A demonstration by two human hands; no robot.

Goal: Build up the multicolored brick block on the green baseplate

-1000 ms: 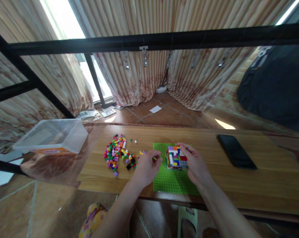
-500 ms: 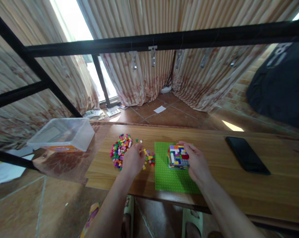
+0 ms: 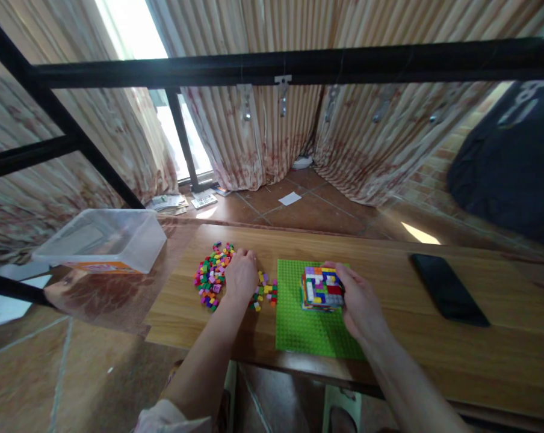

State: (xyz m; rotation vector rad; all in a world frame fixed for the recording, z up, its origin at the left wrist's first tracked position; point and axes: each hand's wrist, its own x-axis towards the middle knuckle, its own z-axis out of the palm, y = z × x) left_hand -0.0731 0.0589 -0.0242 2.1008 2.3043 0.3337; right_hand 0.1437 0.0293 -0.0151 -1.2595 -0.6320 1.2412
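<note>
Block [image 3: 321,288]: kinda rainbow, on the green baseplate [image 3: 299,331], nearer its far edge
Right hand [image 3: 360,300]: clamped on the block's right side
Left hand [image 3: 242,276]: well apart, down at the loose bricks [image 3: 209,278] toward the table's [image 3: 177,319] left edge, can't tell if it's pinching one tbh

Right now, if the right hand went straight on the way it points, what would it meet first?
The multicoloured, box-shaped block of toy bricks: the right hand has its fingers at the block's far right corner, apparently touching, though depth is hard to judge here.
</note>
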